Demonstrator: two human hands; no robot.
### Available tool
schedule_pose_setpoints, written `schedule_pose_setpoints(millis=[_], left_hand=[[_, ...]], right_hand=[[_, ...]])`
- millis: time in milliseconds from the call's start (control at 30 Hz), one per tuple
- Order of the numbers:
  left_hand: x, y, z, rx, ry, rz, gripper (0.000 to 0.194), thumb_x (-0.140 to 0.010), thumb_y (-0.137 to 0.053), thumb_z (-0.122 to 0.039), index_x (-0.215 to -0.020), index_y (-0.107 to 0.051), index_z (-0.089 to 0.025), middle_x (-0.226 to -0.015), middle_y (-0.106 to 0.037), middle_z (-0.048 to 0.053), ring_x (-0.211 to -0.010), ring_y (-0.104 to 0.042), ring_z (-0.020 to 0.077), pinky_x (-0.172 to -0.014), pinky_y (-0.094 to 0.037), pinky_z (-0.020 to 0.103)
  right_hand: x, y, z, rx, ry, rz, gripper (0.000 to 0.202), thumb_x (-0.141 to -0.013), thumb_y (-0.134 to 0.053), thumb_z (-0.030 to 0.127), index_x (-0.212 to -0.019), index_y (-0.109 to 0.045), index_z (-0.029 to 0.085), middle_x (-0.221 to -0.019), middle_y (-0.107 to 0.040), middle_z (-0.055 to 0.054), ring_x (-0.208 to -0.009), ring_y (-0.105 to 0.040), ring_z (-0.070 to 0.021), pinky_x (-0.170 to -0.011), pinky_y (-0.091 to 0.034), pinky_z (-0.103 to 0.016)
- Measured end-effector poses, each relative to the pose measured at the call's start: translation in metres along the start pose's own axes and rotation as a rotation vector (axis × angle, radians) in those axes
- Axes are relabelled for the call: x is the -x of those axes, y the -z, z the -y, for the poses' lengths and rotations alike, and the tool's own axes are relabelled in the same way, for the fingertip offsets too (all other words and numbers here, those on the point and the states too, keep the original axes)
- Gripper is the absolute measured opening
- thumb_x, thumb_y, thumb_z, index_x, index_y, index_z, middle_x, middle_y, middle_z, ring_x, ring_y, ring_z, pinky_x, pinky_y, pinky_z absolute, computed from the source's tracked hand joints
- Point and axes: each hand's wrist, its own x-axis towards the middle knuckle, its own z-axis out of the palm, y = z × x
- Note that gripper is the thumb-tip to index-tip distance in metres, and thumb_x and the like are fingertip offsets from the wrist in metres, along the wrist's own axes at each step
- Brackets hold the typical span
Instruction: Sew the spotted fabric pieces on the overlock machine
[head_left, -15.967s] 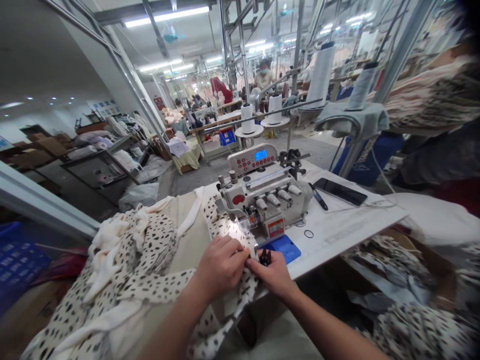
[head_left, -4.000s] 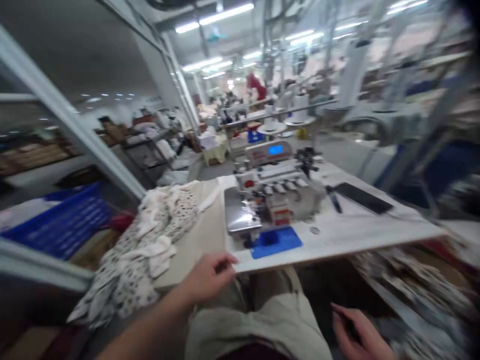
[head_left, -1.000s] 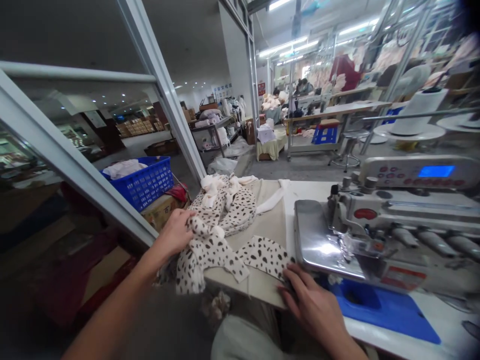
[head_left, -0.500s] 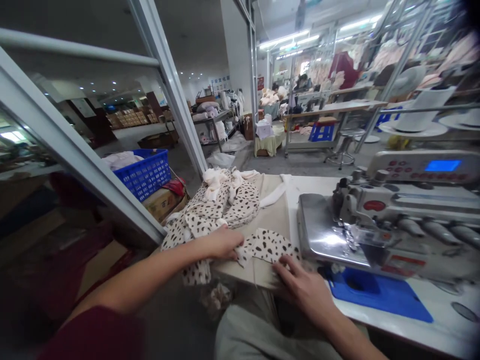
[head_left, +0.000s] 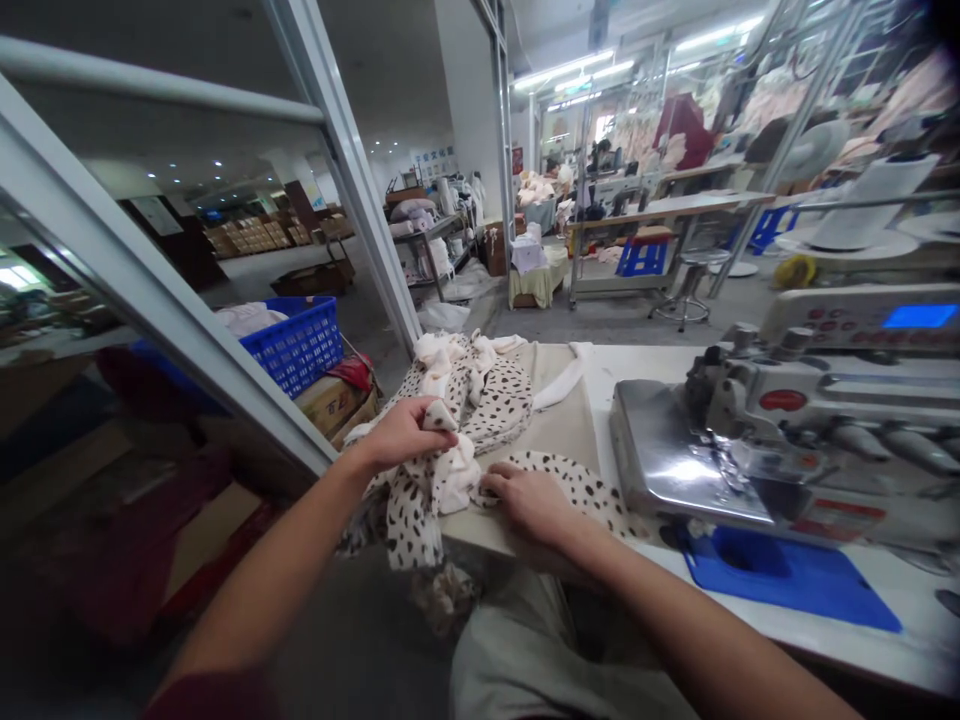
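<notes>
White fabric with black spots lies heaped [head_left: 499,400] at the left end of the table. My left hand [head_left: 409,432] pinches a fold of this spotted fabric, raised a little over the pile. A flatter spotted piece [head_left: 581,485] stretches from the pile toward the sewing machine [head_left: 787,420]. On its left end rests my right hand [head_left: 525,497], fingers bent and together at the cloth; whether they grip it is hidden. A white strip [head_left: 562,380] lies behind, on the beige board.
The machine's metal plate [head_left: 675,450] is right of the cloth, with a blue tray [head_left: 795,580] in front. A metal frame post [head_left: 360,180] rises at the left, beside a blue basket [head_left: 300,345] on a cardboard box.
My left hand has moved left and up, lifting a fold of cloth. My right hand has shifted left along the flat piece toward the pile. The view has turned slightly.
</notes>
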Motion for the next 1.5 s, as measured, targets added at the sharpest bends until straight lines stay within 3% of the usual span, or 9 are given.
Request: schedule_pose_setpoints(millis=[133,267,400,567,733,900,1033,1200,1500], left_hand=[[-0.006,-0.009,0.003,0.082,0.02,-0.103,0.041,-0.073,-0.076,-0.052,-0.076,-0.061,-0.014,-0.065,-0.057,-0.002,-0.058,-0.05,0.0106,-0.056,-0.039,0.022],[-0.005,-0.015,-0.005,0.107,0.028,-0.153,0.055,-0.086,-0.055,-0.067,-0.087,-0.069,-0.014,-0.066,-0.06,0.001,-0.058,-0.053,0.0126,-0.056,-0.04,0.024],[0.01,-0.024,-0.026,-0.076,-0.053,-0.097,0.043,-0.091,-0.056,-0.056,-0.094,-0.073,-0.017,-0.082,-0.065,0.004,-0.074,-0.059,0.0159,-0.068,-0.045,0.026],[0.006,-0.079,-0.046,-0.017,-0.056,0.001,0.031,-0.072,-0.081,-0.042,-0.095,-0.075,-0.02,-0.09,-0.07,0.003,-0.081,-0.062,0.0187,-0.073,-0.047,0.027],[-0.018,-0.141,-0.061,0.152,-0.048,0.019,0.03,-0.075,-0.078,-0.046,-0.074,-0.069,-0.018,-0.065,-0.065,-0.001,-0.061,-0.055,0.0139,-0.058,-0.041,0.024],[-0.033,-0.166,-0.089,0.046,-0.206,0.11,0.025,-0.085,-0.069,-0.045,-0.086,-0.074,-0.02,-0.082,-0.067,0.002,-0.08,-0.061,0.0172,-0.074,-0.046,0.026],[-0.043,-0.185,-0.102,0.282,-0.153,0.173,0.038,-0.08,-0.073,-0.044,-0.108,-0.069,-0.02,-0.093,-0.068,0.004,-0.079,-0.061,0.017,-0.07,-0.049,0.025],[-0.05,-0.206,-0.114,0.382,-0.066,0.219,0.027,-0.08,-0.071,-0.039,-0.095,-0.069,-0.017,-0.087,-0.068,0.004,-0.075,-0.061,0.0155,-0.068,-0.05,0.025],[-0.057,-0.223,-0.11,0.189,-0.052,0.163,0.029,-0.076,-0.078,-0.044,-0.091,-0.072,-0.019,-0.079,-0.07,0.003,-0.068,-0.06,0.0153,-0.062,-0.047,0.025]], right_hand=[[-0.008,-0.015,0.02,-0.045,-0.094,-0.034,0.03,-0.098,-0.05,0.04,-0.108,-0.066,0.016,-0.109,-0.066,-0.015,-0.087,-0.069,-0.0243,-0.072,-0.05,-0.03],[-0.013,-0.023,0.021,-0.131,-0.172,-0.078,0.018,-0.097,-0.049,0.021,-0.102,-0.066,0.016,-0.105,-0.067,-0.013,-0.081,-0.069,-0.0212,-0.069,-0.049,-0.028],[0.005,-0.017,-0.001,-0.219,-0.275,-0.183,0.02,-0.096,-0.047,0.018,-0.104,-0.065,0.017,-0.103,-0.07,-0.01,-0.089,-0.067,-0.02,-0.077,-0.049,-0.028],[0.053,-0.008,-0.028,-0.964,-0.482,-0.583,0.031,-0.092,-0.057,0.042,-0.099,-0.069,0.013,-0.084,-0.071,-0.006,-0.075,-0.064,-0.0185,-0.069,-0.05,-0.028],[0.097,0.004,-0.033,-1.365,-0.619,-0.709,0.037,-0.073,-0.077,0.045,-0.091,-0.071,0.013,-0.061,-0.06,0.003,-0.052,-0.048,-0.0105,-0.05,-0.039,-0.022],[0.125,0.017,-0.041,-1.503,-0.721,-0.801,0.039,-0.074,-0.075,0.048,-0.087,-0.071,0.012,-0.05,-0.05,0.006,-0.046,-0.042,-0.0101,-0.045,-0.035,-0.022],[0.14,0.023,-0.051,-1.535,-0.752,-0.848,0.036,-0.076,-0.073,0.045,-0.091,-0.073,0.012,-0.049,-0.05,0.006,-0.049,-0.046,-0.0121,-0.047,-0.038,-0.022],[0.154,0.026,-0.061,-1.51,-0.729,-0.874,0.037,-0.077,-0.073,0.044,-0.093,-0.075,0.011,-0.06,-0.061,0.0,-0.059,-0.055,-0.0153,-0.055,-0.046,-0.024],[0.166,0.032,-0.067,-1.563,-0.694,-0.882,0.043,-0.075,-0.075,0.053,-0.091,-0.074,0.012,-0.046,-0.044,0.007,-0.044,-0.039,-0.0093,-0.042,-0.034,-0.021]])
